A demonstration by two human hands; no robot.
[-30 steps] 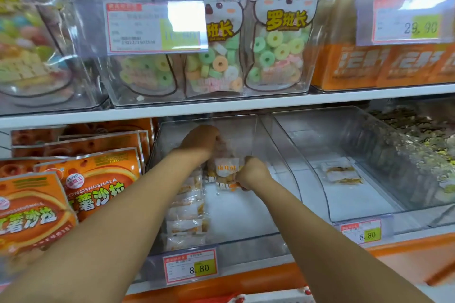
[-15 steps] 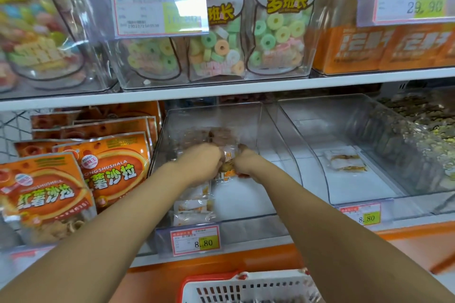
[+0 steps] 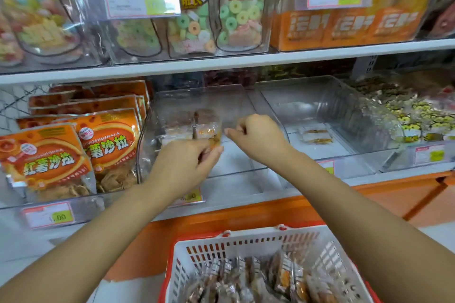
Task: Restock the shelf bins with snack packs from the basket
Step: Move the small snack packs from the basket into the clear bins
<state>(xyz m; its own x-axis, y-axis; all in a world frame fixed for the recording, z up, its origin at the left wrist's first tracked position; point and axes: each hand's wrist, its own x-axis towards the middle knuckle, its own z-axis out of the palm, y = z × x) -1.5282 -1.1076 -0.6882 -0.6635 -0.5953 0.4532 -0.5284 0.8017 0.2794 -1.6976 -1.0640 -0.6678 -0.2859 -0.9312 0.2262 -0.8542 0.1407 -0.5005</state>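
1. The clear bin [image 3: 199,98] sat on the lower shelf. Its walls were see-through and curved, and its floor was mostly bare toward the right.
2. The basket [image 3: 246,245], white lattice with a red rim, stood below the bin and nearer to me. It held a heap of snack packs [image 3: 261,280], small clear wrappers with brown and orange contents.
3. My left hand [image 3: 182,165] reached over the bin's front left corner. Its fingers were curled and pinched the lower edge of one snack pack [image 3: 208,130].
4. My right hand [image 3: 258,139] hung over the bin's right half, just apart from that pack. Its fingers were curled in, with nothing in them that I could see.
5. That pack stood upright near the bin's left wall. It was a small clear pouch with an orange label, beside a row of like packs [image 3: 177,130].
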